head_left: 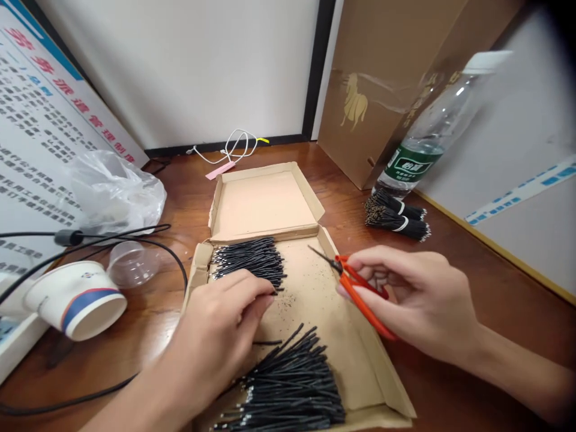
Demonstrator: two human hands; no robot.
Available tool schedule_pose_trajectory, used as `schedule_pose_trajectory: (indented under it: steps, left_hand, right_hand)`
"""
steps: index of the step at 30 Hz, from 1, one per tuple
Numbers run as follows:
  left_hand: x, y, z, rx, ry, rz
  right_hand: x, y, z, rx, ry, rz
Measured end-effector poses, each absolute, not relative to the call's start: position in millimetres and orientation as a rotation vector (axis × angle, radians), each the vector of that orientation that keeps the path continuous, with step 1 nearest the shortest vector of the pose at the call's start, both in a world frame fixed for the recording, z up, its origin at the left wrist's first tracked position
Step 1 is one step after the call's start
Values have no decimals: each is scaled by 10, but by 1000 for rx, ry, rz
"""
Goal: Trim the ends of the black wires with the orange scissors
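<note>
Head view, left hand: the left hand (225, 327) lies palm down in the flat cardboard box (360, 366), fingers bent and pressing on the near end of the upper pile of black wires (252, 261). If a wire is pinched under the fingertips, I cannot tell.

Head view, right hand: the right hand (414, 300), at 3 o'clock from the box middle, is clenched around the orange snips (360, 288). The blades are together and point to 10 o'clock, toward the upper pile.

Wires: the upper pile sits at 11 o'clock in the box. A larger lower pile of black wires (292, 384) sits at 6 o'clock, just beside the left wrist. Small dark crumbs lie on the box floor between the two piles.

Risk, fingers: the snip tips are near the left fingertips, so I judge a fast cut could nick them.

Risk, mixing: the left forearm passes close over the lower pile and could sweep wires into the other pile.

Risk, spill: a paper cup (76, 297) lies tilted at 9 o'clock, near a black cable (135, 231). The water bottle (432, 132) stands at 2 o'clock above two tied wire bundles (396, 216). A wide elbow move could knock it.
</note>
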State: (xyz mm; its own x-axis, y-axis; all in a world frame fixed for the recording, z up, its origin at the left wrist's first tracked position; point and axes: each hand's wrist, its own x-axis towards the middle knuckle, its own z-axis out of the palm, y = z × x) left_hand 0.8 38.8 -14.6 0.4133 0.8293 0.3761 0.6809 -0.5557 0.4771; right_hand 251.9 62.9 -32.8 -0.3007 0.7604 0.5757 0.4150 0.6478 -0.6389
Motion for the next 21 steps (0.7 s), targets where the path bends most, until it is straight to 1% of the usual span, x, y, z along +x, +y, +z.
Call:
schedule_pose_trajectory:
  steps: [5, 9, 11, 13, 15, 17, 21]
  left_hand:
    - [15, 428, -106, 2653, 1346, 716]
    - [12, 378, -15, 2774, 1333, 692]
    - [21, 371, 1, 2879, 1329, 472]
    - [42, 389, -12, 2935, 1326, 178]
    - [63, 421, -38, 2931, 1336, -8]
    - [72, 446, -61, 2891, 1374, -44]
    - [32, 413, -84, 2797, 1437, 39]
  right_hand:
    - [2603, 725, -413, -986, -1866, 548]
    - [2596, 688, -406, -1000, -1877, 578]
    - [2596, 675, -392, -1013, -1874, 584]
    - [2597, 679, -383, -1028, -1866, 587]
    - [2598, 695, -383, -1042, -1860, 592]
    - [2598, 709, -390, -1051, -1857, 596]
    - [2595, 715, -398, -1050, -1875, 603]
